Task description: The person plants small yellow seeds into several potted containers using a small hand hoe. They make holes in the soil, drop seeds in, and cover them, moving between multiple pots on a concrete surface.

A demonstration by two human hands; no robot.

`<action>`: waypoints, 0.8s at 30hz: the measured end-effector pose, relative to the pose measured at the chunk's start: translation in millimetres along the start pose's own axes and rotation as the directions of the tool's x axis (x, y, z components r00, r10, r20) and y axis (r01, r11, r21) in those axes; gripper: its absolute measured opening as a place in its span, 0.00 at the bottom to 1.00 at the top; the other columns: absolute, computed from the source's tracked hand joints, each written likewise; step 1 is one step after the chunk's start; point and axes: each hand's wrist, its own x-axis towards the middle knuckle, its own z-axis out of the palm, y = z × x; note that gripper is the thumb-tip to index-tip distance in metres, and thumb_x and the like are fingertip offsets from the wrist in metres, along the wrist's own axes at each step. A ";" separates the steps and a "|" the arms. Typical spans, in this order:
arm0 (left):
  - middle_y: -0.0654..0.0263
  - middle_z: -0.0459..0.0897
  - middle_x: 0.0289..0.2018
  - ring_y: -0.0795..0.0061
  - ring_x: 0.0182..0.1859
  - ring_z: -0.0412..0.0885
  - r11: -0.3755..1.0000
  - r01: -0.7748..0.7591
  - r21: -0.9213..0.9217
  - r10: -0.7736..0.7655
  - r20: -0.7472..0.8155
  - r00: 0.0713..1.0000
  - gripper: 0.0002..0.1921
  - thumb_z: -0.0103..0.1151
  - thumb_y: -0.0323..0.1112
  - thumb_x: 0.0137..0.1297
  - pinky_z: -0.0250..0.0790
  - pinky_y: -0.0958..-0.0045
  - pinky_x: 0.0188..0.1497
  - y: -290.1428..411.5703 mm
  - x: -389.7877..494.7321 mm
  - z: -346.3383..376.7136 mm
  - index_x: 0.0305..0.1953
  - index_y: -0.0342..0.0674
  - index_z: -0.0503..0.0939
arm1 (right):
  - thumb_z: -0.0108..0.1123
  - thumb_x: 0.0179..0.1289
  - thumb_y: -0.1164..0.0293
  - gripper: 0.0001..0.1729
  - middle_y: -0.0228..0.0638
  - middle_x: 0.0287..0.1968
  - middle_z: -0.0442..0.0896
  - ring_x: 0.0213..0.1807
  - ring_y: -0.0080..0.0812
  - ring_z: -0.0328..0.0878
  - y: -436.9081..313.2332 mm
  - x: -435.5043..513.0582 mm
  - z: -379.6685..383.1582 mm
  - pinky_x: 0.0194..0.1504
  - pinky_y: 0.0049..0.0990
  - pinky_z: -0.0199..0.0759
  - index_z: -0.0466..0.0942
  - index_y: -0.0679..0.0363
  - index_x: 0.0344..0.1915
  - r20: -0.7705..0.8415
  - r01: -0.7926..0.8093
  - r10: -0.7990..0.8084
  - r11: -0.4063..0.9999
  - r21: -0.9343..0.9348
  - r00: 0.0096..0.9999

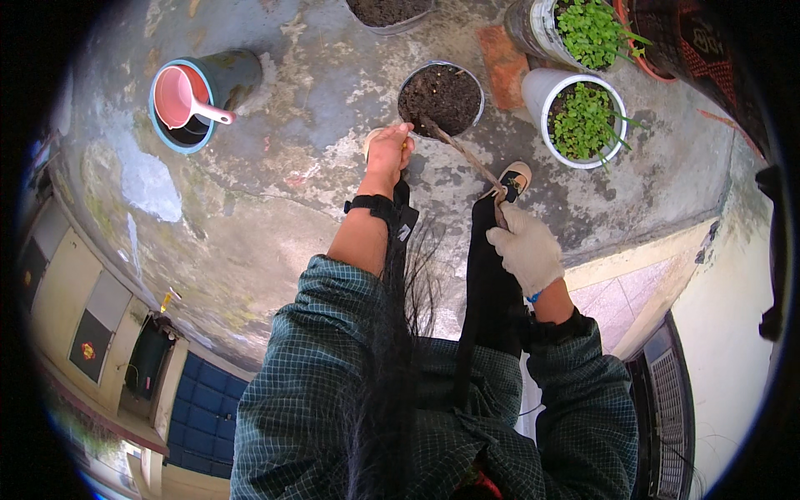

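Note:
My right hand, in a whitish knit work glove, grips a wooden stick. The stick slants away from me, and its far end rests in the dark soil of a round pot. A few small yellow bits dot that soil. Bare and curled, my left hand is just outside the pot's near left rim. A small yellow piece, perhaps a seed, shows between its fingers; whatever else the palm holds is hidden.
Right of the pot lie a red brick and a white bucket of green seedlings, with another planted bucket behind. A pink dipper sits in a blue-rimmed bucket at left. Another soil-filled pot stands farther off.

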 end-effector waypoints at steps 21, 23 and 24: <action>0.73 0.75 0.24 0.85 0.18 0.61 0.991 0.041 -0.129 -0.052 -0.088 0.995 0.14 0.53 0.41 0.80 0.52 0.82 0.18 -6.9 -70.5 -85.8 0.52 0.36 0.79 | 0.54 0.66 0.67 0.26 0.52 0.38 0.86 0.37 0.56 0.86 -41.8 -2.8 20.3 0.38 0.53 0.79 0.70 0.65 0.63 -0.040 0.085 -0.128 0.830 -0.551 0.991; 0.72 0.75 0.23 0.85 0.17 0.61 0.988 0.033 -0.152 -0.043 -0.062 0.997 0.14 0.53 0.42 0.80 0.52 0.82 0.17 -6.2 -74.9 -85.8 0.51 0.38 0.80 | 0.54 0.65 0.68 0.27 0.52 0.37 0.86 0.38 0.55 0.86 -44.3 -6.2 21.4 0.37 0.52 0.79 0.70 0.66 0.63 -0.048 0.028 -0.069 0.813 -0.581 0.996; 0.72 0.75 0.23 0.85 0.17 0.61 0.986 0.039 -0.165 -0.050 -0.063 0.997 0.13 0.53 0.42 0.80 0.51 0.82 0.17 -6.5 -76.8 -85.6 0.50 0.38 0.80 | 0.55 0.65 0.68 0.27 0.52 0.37 0.86 0.38 0.55 0.87 -43.6 -9.8 20.8 0.37 0.52 0.79 0.70 0.67 0.63 -0.052 0.036 -0.082 0.809 -0.587 0.995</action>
